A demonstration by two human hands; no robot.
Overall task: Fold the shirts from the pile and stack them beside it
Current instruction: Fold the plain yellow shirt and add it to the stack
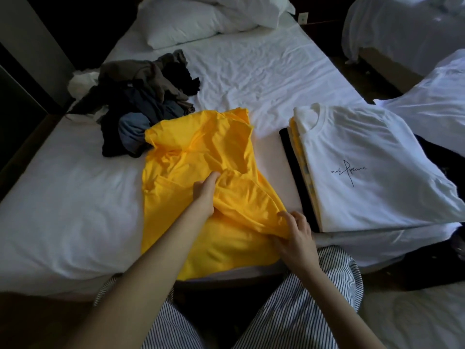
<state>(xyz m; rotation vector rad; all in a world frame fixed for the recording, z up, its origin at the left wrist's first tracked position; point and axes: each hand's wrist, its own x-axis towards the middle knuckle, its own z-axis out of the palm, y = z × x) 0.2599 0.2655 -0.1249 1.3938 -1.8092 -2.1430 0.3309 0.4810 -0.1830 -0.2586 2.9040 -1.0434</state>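
Observation:
A bright yellow shirt (186,172) lies crumpled on the white bed (63,187) right in front of me. My left hand (205,195) reaches into its middle, with the fingers tucked under a fold of the cloth. My right hand (297,235) grips the shirt's near right edge, bunching it. To the left behind it sits the pile of dark unfolded shirts (143,102). On the right stands the stack of folded shirts (372,167), a white one with a small black print on top, yellow and black ones beneath.
White pillows (201,18) lie at the head of the bed. A second bed with white bedding (402,28) stands at the far right. More white cloth (432,102) lies behind the stack. My striped trousers (289,311) meet the bed's near edge.

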